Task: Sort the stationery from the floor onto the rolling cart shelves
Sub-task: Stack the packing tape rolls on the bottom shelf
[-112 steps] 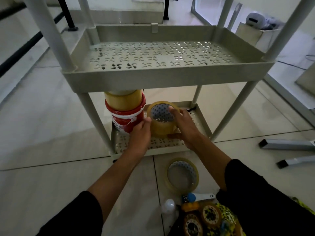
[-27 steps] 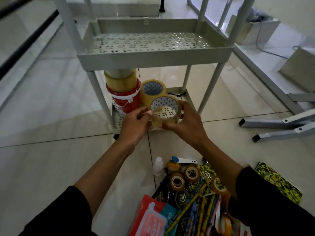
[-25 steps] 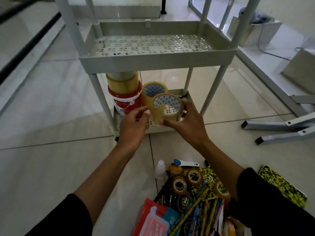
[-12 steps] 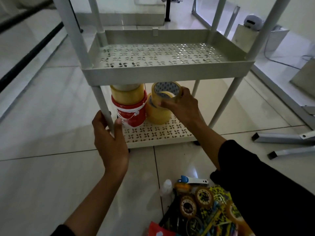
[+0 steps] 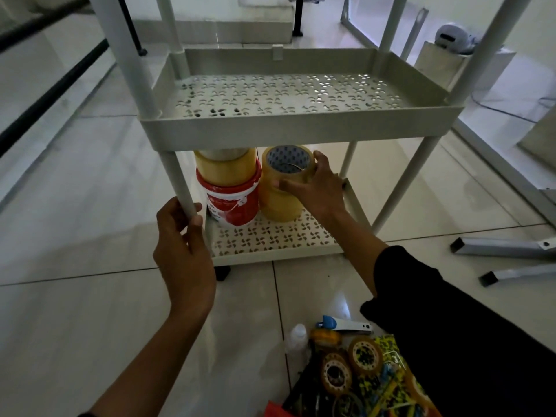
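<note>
The grey rolling cart (image 5: pixel 301 127) stands on the tiled floor in front of me. On its bottom shelf (image 5: pixel 270 239) a clear tape roll (image 5: pixel 285 164) sits on top of a yellowish tape roll (image 5: pixel 278 206). My right hand (image 5: pixel 316 188) grips the top roll from the right. My left hand (image 5: pixel 180 236) is wrapped round the cart's front left leg (image 5: pixel 177 182). To the left of the stack, a red and white tub (image 5: pixel 230 203) carries another yellowish tape roll (image 5: pixel 225 170). Loose stationery (image 5: pixel 355 374) lies on the floor at the bottom right.
The cart's middle shelf (image 5: pixel 288 94) holds nothing. Small tape rolls, a white bottle (image 5: pixel 296 338), a blue-tipped white tool (image 5: pixel 343 325) and pens lie in the floor pile. Metal bars (image 5: pixel 505 248) lie on the floor at the right. A box (image 5: pixel 463 64) stands behind.
My right hand has set the clear roll down onto the yellowish roll on the bottom shelf. My left hand left the roll about a second ago and now grips the cart leg.
</note>
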A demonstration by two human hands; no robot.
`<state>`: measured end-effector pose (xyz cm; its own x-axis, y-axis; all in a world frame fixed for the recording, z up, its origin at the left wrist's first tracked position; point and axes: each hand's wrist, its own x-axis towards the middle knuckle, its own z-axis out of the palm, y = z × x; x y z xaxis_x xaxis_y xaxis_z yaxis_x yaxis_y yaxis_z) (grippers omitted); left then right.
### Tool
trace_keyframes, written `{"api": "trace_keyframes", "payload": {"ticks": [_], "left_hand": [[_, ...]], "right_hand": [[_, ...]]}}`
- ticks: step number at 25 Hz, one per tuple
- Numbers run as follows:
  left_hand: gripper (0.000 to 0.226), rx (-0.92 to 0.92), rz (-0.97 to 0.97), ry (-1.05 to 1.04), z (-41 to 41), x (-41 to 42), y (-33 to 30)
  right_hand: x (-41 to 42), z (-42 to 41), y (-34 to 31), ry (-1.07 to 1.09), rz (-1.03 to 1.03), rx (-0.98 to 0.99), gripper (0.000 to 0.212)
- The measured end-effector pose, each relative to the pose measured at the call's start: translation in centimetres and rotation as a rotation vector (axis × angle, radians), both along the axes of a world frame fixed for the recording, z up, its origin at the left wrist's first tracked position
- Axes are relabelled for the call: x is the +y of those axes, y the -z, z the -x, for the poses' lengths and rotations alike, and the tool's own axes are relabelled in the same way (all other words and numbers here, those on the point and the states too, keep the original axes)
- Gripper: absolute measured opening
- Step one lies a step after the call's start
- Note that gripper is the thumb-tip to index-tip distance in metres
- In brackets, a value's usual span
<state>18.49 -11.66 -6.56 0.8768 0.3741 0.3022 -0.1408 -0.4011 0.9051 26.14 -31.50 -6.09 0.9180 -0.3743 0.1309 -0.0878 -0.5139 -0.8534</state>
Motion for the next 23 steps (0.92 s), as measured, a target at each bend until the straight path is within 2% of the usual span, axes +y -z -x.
{"api": "trace_keyframes", "payload": {"ticks": [6, 13, 23], "left_hand": [[0.029, 0.0, -0.011, 0.02, 0.1, 0.2, 0.0], [0.029, -0.006, -0.027, 0.044, 0.0, 0.4, 0.1], [0.03, -0.003, -0.036, 0.058, 0.0, 0.6, 0.1]], "right_hand": [[0.7, -0.5, 1.2, 0.004, 0.063, 0.005, 0.105], [0.9, -0.8, 1.7, 0.027, 0.135, -0.009, 0.102], [1.2, -0.2, 1.6, 0.029, 0.039, -0.068, 0.104]]}}
